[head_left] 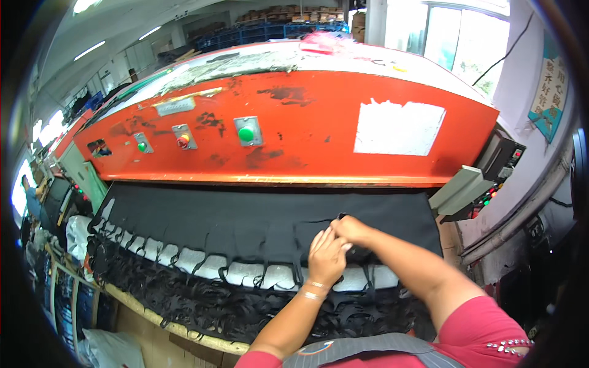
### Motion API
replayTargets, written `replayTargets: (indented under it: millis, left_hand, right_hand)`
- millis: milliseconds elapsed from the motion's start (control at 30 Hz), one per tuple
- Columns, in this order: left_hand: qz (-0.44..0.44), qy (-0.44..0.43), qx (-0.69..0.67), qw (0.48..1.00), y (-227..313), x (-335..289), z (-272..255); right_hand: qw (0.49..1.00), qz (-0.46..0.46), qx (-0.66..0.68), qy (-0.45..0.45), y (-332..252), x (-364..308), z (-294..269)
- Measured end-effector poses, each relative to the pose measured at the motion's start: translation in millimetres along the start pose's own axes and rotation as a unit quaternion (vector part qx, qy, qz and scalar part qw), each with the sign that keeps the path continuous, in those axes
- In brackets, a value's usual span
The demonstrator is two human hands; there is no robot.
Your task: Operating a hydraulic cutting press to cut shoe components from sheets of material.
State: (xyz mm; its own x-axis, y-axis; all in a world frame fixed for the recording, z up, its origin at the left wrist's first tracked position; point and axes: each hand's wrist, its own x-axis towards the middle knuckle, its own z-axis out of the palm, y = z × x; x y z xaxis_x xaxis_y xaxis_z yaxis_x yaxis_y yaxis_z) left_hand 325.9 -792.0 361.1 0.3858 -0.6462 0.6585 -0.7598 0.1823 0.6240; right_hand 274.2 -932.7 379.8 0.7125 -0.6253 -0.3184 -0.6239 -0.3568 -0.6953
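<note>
My left hand (327, 256) and my right hand (352, 230) meet above the right part of a wide black sheet (190, 214). The right hand is closed, with a small dark bit showing at its fingertips; what it grips is mostly hidden. Beside it the left hand's fingers are bent and drawn together, touching the right hand, and whatever they hold is out of sight. Along the sheet's near edge hang thin black strips, with pale grey patches (244, 274) showing between them. A tangled heap of black strip scraps (202, 310) lies nearer to me.
Beyond the sheet rises a large orange machine (307, 122) with green buttons (246, 134) and a red button (183, 141). A grey box-shaped part (457, 187) sits at its right end. A pale rail (178, 331) runs along the near edge. Plastic bags (110, 348) lie lower left.
</note>
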Motion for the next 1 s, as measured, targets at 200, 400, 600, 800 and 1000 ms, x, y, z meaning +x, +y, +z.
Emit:
replayTargets:
  millis: [200, 400, 600, 800, 1000]
  left_hand:
    - [-0.079, -0.048, -0.047, 0.995, 2.3, -25.9, 14.3]
    - [-0.035, -0.259, 0.199, 0.945, -10.7, -41.8, -2.6]
    - [-0.023, -0.259, 0.204, 0.944, 3.4, -31.9, 17.5]
    - [-0.005, -0.265, 0.153, 0.952, 6.9, -48.3, 45.4]
    - [0.019, -0.266, 0.156, 0.951, 17.2, -38.1, 49.5]
  right_hand:
    - [0.987, 0.091, 0.108, -0.071, 6.4, -22.7, -5.1]
    - [0.992, 0.018, 0.123, 0.018, -4.7, -35.5, -53.0]
    - [0.890, -0.282, -0.352, 0.056, 70.0, -78.2, -119.1]
    - [0.972, -0.086, -0.205, 0.076, 142.7, -106.6, -55.5]
    - [0.949, -0.186, -0.148, 0.207, 160.0, -95.3, -42.5]
